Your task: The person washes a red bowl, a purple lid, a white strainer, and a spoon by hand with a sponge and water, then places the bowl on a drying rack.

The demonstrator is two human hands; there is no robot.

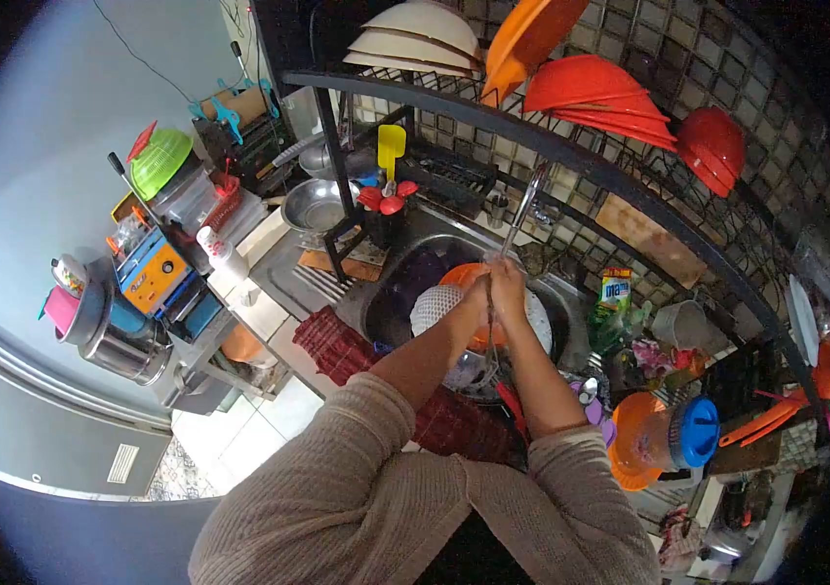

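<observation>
My left hand (476,294) and my right hand (505,281) are pressed together under the faucet (530,200), over the sink (373,283). Fingers of both are closed; I cannot tell what they hold. A thin greyish strand or stream runs down below them, between my wrists. Just beneath, an orange bowl (464,275) and a white mesh-textured strainer (432,308) lie in the sink, partly hidden by my forearms. A red-handled utensil (511,405) rests at the sink's front edge.
A dark rack (571,136) with red bowls (595,97) and white bowls (413,47) spans above the sink. Right of it stand a green dish-soap pouch (613,292) and a blue-lidded jug (696,432). A red cloth (332,343) covers the front edge; a metal bowl (316,205) sits left.
</observation>
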